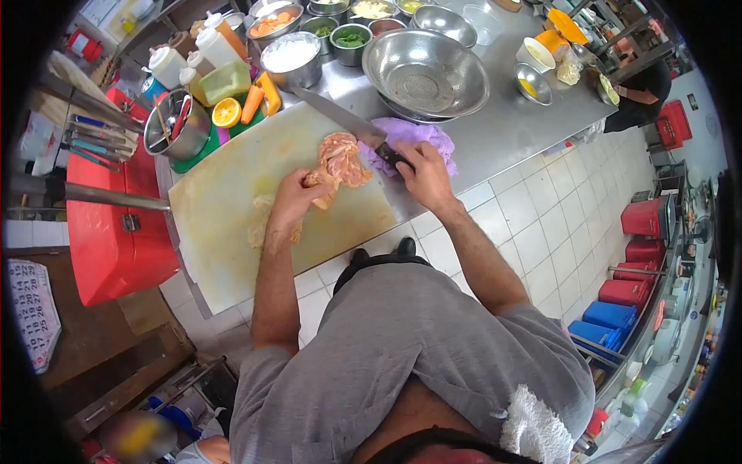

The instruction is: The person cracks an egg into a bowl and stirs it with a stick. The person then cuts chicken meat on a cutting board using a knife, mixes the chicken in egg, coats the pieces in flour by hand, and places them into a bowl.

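Observation:
My right hand [427, 175] is closed around the black handle of a large kitchen knife [340, 116]. Its blade points to the upper left, across the cutting board's far edge and over a crumpled purple cloth [421, 141]. With bent fingers, my left hand [292, 197] grips the near end of a piece of raw chicken meat [342, 160]. That meat lies on the pale cutting board [224, 201], apart from the blade. Pale scraps [261, 224] of skin or fat lie partly under my left wrist.
Beyond the board stand a steel colander [425, 77], a pot of white powder [292, 58] and a bowl of chopped greens [350, 42]. At left are a utensil pot [185, 131], a halved orange [226, 113], squeeze bottles [166, 66] and a red cooler [116, 224].

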`<control>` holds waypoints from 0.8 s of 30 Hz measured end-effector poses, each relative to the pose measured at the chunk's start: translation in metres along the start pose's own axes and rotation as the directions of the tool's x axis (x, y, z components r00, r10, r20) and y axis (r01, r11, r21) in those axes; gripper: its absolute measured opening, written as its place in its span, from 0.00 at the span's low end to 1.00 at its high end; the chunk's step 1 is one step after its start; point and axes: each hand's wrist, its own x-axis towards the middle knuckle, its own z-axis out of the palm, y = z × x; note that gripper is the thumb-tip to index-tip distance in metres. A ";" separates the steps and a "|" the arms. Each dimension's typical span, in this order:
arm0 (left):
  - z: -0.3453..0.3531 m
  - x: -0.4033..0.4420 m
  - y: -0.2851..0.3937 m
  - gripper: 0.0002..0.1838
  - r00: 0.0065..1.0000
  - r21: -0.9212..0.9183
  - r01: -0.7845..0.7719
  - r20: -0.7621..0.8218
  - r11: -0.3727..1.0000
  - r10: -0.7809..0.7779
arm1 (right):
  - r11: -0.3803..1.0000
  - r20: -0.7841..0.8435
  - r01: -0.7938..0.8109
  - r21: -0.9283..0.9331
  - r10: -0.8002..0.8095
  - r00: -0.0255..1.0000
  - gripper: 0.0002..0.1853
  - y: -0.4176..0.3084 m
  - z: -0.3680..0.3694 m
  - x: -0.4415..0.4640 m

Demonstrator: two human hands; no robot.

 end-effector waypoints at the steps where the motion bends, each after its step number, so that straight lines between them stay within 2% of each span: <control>1: 0.001 0.001 0.004 0.17 1.000 0.005 -0.008 0.007 1.000 0.008 | 1.000 -0.011 -0.005 -0.004 0.005 1.000 0.22 0.001 -0.007 -0.001; 3: 0.005 0.005 0.010 0.20 0.998 -0.237 -0.053 -0.055 0.970 0.041 | 0.936 0.034 -0.239 0.259 0.238 0.971 0.18 0.008 -0.023 -0.002; 4: 0.011 0.011 0.011 0.20 0.998 -0.233 -0.063 -0.042 0.970 0.054 | 0.936 0.017 -0.242 0.254 0.246 0.969 0.18 0.018 -0.029 0.000; 6: 0.023 0.026 0.006 0.20 0.981 -0.007 -0.133 -0.144 0.991 0.131 | 0.863 -0.037 -0.296 0.410 0.341 0.939 0.16 0.043 -0.038 0.005; 7: 0.028 0.032 0.007 0.20 0.980 -0.001 -0.149 -0.135 0.989 0.147 | 0.863 -0.093 -0.296 0.410 0.362 0.927 0.14 0.054 -0.049 0.011; 9: 0.036 0.044 0.007 0.22 0.924 0.291 -0.306 -0.139 0.906 0.357 | 0.854 -0.150 -0.306 0.420 0.398 0.905 0.14 0.086 -0.072 0.023; 10: 0.034 0.052 0.000 0.22 0.921 0.293 -0.315 -0.134 0.903 0.365 | 0.842 -0.184 -0.321 0.433 0.432 0.883 0.13 0.104 -0.084 0.029; 12: 0.032 0.067 -0.013 0.34 0.981 0.215 -0.187 -0.003 0.959 0.192 | 0.823 -0.195 -0.328 0.463 0.456 0.869 0.13 0.149 -0.107 0.044; 13: 0.039 0.060 0.012 0.41 0.993 0.071 -0.120 -0.004 0.990 0.121 | 0.835 -0.225 -0.341 0.431 0.466 0.856 0.13 0.178 -0.113 0.053; 15: 0.047 0.061 0.029 0.38 0.992 0.073 -0.118 -0.035 0.990 0.120 | 0.842 -0.240 -0.350 0.411 0.471 0.849 0.13 0.221 -0.123 0.082; 17: 0.049 0.063 0.042 0.35 0.991 0.076 -0.110 -0.063 0.991 0.115 | 0.875 -0.232 -0.369 0.314 0.448 0.864 0.15 0.251 -0.135 0.120; 19: 0.053 0.065 0.054 0.36 0.997 0.138 0.066 -0.048 0.988 -0.060 | 0.887 -0.169 -0.371 0.273 0.424 0.890 0.18 0.274 -0.133 0.166; 20: 0.056 0.065 0.057 0.36 0.995 0.135 0.078 -0.064 0.988 -0.070 | 0.893 -0.156 -0.386 0.233 0.426 0.891 0.20 0.276 -0.130 0.188; 22: 0.056 0.067 0.062 0.37 0.988 0.192 0.150 0.006 0.970 -0.154 | 0.902 -0.117 -0.384 0.200 0.411 0.904 0.21 0.290 -0.117 0.229; 24: 0.051 0.078 0.034 0.36 0.985 0.155 0.174 -0.031 0.973 -0.171 | 0.960 -0.276 -0.281 0.013 0.274 0.921 0.25 0.314 -0.084 0.264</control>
